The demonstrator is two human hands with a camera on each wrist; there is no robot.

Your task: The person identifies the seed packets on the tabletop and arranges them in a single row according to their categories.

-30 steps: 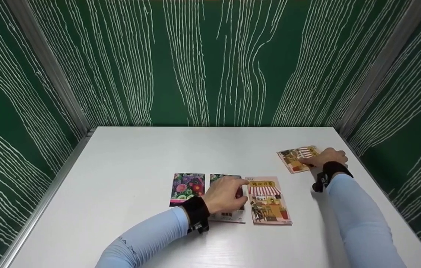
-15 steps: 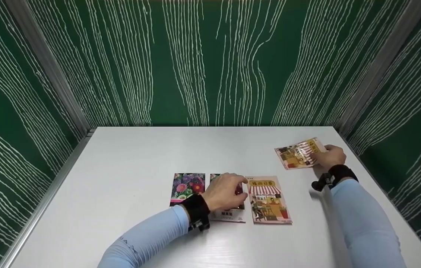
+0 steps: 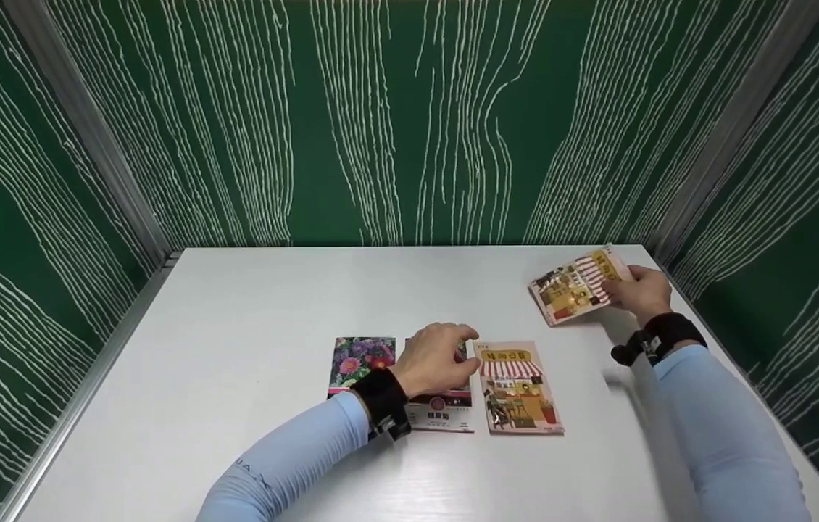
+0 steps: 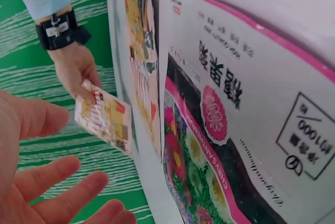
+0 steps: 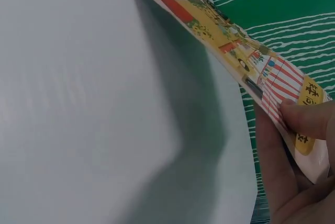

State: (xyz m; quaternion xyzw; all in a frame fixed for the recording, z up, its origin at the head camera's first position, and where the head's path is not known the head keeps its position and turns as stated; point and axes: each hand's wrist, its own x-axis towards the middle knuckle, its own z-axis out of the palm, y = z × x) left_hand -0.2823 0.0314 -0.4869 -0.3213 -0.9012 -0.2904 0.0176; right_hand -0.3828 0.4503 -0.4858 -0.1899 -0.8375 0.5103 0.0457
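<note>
My right hand (image 3: 640, 293) pinches a seed packet (image 3: 572, 286) printed with a striped-awning shop, thumb on its printed face. In the right wrist view that packet (image 5: 230, 41) slants up from the table, its shadow beneath. My left hand (image 3: 433, 361) is over the middle flower seed packet (image 3: 442, 415), hiding much of its picture. Its fingers (image 4: 57, 177) are spread and loosely bent, holding nothing. Close up, the left wrist view shows a chrysanthemum packet (image 4: 214, 72) with a pink edge. A second shop-print packet (image 3: 522, 391) lies flat just right of my left hand.
Another flower seed packet (image 3: 361, 359) lies at the left of the row, partly behind my left wrist. Everything rests on a white table (image 3: 250, 304). Green walls (image 3: 351, 130) with white wavy lines and metal corner posts (image 3: 725, 123) enclose its back and sides.
My right hand has lifted the shop-print packet and tilted it, its top end rising toward the back of the table. The left hand has stayed almost in place over the middle packet.
</note>
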